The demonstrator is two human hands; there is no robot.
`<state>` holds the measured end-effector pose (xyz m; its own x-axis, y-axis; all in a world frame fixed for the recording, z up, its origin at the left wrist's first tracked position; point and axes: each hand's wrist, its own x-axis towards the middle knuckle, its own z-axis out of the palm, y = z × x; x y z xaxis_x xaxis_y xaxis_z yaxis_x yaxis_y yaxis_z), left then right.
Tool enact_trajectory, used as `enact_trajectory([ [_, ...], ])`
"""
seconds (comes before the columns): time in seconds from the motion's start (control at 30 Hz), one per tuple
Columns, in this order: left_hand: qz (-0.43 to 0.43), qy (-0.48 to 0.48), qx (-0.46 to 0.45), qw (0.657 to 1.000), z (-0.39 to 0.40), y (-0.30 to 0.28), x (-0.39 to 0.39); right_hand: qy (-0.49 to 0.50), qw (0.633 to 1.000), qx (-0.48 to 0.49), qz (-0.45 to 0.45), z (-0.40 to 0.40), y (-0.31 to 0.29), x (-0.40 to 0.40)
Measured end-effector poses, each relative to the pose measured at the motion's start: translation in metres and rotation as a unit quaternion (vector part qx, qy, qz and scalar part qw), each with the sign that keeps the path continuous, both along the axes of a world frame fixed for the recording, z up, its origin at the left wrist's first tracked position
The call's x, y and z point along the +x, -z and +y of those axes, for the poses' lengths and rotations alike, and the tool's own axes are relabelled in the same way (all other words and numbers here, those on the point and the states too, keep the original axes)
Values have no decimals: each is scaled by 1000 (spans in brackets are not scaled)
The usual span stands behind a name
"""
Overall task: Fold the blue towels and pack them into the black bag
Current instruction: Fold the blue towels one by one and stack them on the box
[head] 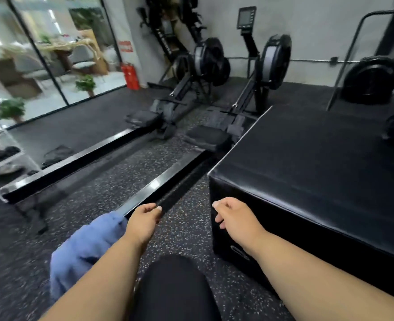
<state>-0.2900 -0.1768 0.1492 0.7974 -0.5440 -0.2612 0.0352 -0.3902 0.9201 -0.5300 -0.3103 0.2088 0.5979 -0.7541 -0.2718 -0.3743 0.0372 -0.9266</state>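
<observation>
A crumpled blue towel (84, 253) hangs beside and below my left forearm, over the speckled floor. My left hand (143, 220) has its fingers curled and seems to grip the towel's upper edge, though the grip itself is hidden under the hand. My right hand (231, 217) hovers in front of the near corner of a large black padded box (311, 163); its fingers are loosely curled and hold nothing. No black bag is in view. My knee in black cloth (172, 288) shows at the bottom centre.
Two rowing machines (205, 63) stand ahead, their long rails (145, 193) running back toward me across the rubber floor. A glass wall (40, 54) lies on the left, with a red extinguisher (130, 75) at its end. More gym gear stands at the far right.
</observation>
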Motion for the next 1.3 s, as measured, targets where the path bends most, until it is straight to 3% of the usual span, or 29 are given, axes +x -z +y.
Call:
enact_trajectory([
  [0.13,-20,-61,133,989,76,52,72,-102,994,1,37,24,13,83],
  [0.23,47,-130,166,976,116,91,113,-138,990,19,36,40,18,139],
  [0.33,55,-176,196,963,134,118,145,-158,986,38,34,50,33,184],
  [0.53,64,-119,273,953,134,148,187,-159,985,32,57,41,62,231],
  [0.77,54,-116,396,909,143,197,242,-190,977,31,94,32,85,267],
  [0.87,30,-97,411,906,151,229,261,-207,972,29,104,35,91,279],
  [1.0,68,-173,365,912,146,204,246,-223,969,35,104,40,96,290],
  [1.17,39,-182,349,918,153,213,249,-233,966,30,103,41,95,292],
  [1.3,-2,-235,232,944,158,203,243,-227,968,32,98,43,90,288],
])
